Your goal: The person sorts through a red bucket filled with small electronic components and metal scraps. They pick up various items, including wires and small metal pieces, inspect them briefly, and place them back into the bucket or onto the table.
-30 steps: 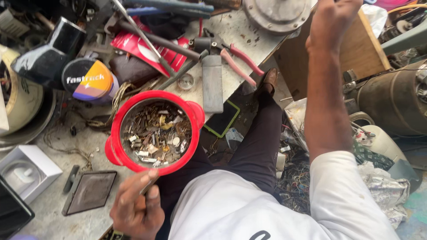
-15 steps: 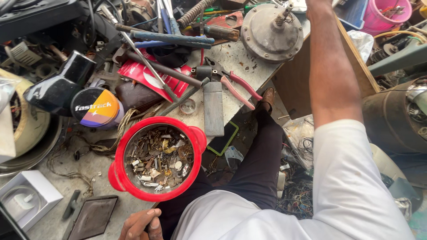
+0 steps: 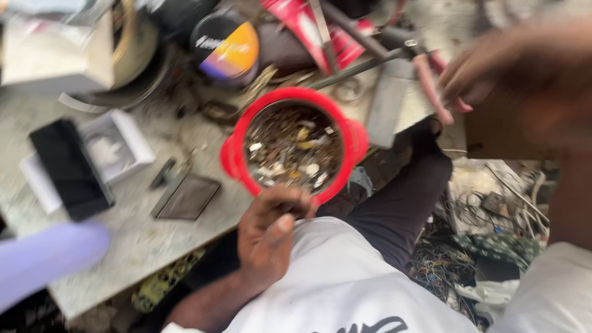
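Red round plastic bowl (image 3: 351, 132) of small metal scraps sits just above the curled, empty left hand (image 3: 271, 237); blurred right hand (image 3: 493, 74) touches pink-handled pliers (image 3: 431, 86), grip unclear

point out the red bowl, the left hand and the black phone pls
red bowl (image 3: 237, 161), head view, on its left rim.
left hand (image 3: 270, 234), head view, on the back of the hand.
black phone (image 3: 69, 168), head view, on the middle of its dark screen.

Single head-worn view, steeply downward, close over the cluttered workbench (image 3: 142, 246) and lap; blurred
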